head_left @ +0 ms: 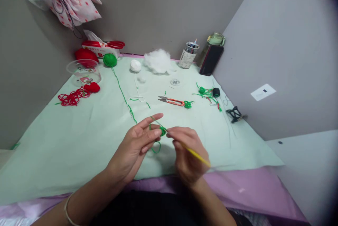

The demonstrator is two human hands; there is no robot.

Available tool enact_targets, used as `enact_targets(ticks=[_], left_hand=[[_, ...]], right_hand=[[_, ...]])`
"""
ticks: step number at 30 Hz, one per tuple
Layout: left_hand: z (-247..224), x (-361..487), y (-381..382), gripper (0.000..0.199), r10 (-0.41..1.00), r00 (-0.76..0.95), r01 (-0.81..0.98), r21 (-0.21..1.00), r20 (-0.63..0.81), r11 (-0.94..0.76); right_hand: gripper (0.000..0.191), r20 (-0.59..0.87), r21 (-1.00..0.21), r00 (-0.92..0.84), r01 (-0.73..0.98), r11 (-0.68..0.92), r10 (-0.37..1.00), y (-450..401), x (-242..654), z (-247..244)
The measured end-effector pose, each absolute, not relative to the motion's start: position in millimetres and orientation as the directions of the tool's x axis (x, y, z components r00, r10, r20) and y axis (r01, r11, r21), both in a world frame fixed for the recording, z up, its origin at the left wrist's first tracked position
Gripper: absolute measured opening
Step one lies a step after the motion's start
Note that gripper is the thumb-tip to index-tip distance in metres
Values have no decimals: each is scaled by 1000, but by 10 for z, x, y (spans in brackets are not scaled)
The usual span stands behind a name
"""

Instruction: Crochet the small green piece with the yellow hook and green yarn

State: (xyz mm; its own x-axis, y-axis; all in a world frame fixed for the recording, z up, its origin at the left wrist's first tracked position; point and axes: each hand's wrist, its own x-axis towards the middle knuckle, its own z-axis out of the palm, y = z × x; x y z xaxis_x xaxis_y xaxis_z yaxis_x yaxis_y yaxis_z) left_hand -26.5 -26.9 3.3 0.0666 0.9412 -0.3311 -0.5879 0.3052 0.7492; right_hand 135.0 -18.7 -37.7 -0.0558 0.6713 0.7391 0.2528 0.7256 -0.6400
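A small green crochet piece [163, 131] is pinched between the thumb and fingers of my left hand [141, 139]. My left index finger is stretched out, with green yarn running over it. My right hand [188, 152] grips a crochet hook [195, 154] with a yellow handle, its metal tip at the green piece. A loop of green yarn [156, 148] hangs below my left fingers. From the back left, a green yarn strand [121, 90] leads across the table from a green yarn ball [110, 60] towards my left hand.
Orange thread snips [171, 101] lie just beyond my hands, beside a green yarn scrap [188, 104]. Red yarn [74, 96] and a clear plastic tub [86, 73] are at left. White stuffing [158, 61], a pen jar [188, 55] and a phone [211, 60] stand along the back. A black clip [236, 114] is at right.
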Motion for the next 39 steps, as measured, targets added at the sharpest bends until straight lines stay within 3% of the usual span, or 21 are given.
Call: enact_targets(ticks=[4, 7, 10, 17, 22, 39], left_hand=[[22, -389, -216, 44, 952, -129, -467, 864, -277, 188], [19, -427, -208, 41, 957, -72, -446, 867, -281, 221], [4, -388, -230, 28, 962, 12, -474, 846, -272, 245], [-50, -324, -260, 16, 955, 99, -513, 807, -281, 291], [-44, -323, -251, 14, 957, 118, -538, 793, -267, 287], [-50, -319, -261, 13, 952, 141, -524, 796, -272, 305]], right_hand=[[23, 524, -832, 237, -67, 551, 818, -118, 1515, -160], [18, 411, -865, 168, -239, 442, 896, -104, 1555, -101], [16, 438, -869, 80, -217, 444, 896, -137, 1467, -138], [20, 521, -848, 65, -71, 525, 851, -185, 1346, -199], [20, 568, -822, 61, 5, 569, 821, -165, 1376, -187], [20, 547, -837, 53, 10, 547, 835, -156, 1358, -205]])
